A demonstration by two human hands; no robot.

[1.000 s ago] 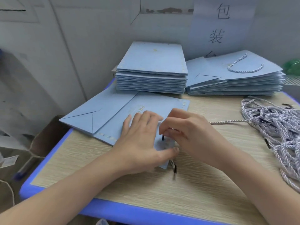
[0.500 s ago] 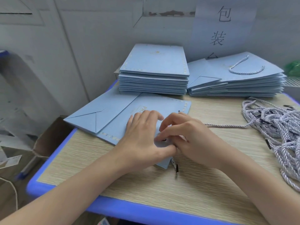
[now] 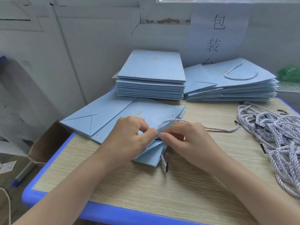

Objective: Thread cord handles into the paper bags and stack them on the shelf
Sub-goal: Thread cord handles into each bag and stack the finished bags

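Note:
A flat light-blue paper bag (image 3: 113,117) lies on the wooden table (image 3: 186,184) in front of me. My left hand (image 3: 128,140) pinches and lifts the bag's top edge near a punched hole. My right hand (image 3: 188,142) holds the black tip of a white twisted cord (image 3: 215,129) at that edge. The cord loops over the bag's rim and trails right across the table. Another cord end (image 3: 164,163) with a black tip hangs out below the bag's near corner.
At the back stand a stack of bags without handles (image 3: 151,78) and a stack of bags with handles (image 3: 232,85). A tangled heap of cords (image 3: 276,137) lies at the right. A cardboard box (image 3: 47,143) sits on the floor, left of the table's blue edge.
My left hand went from pressing flat on the bag to pinching up its top edge. The cord now arches over the bag's rim. The camera has tilted up slightly.

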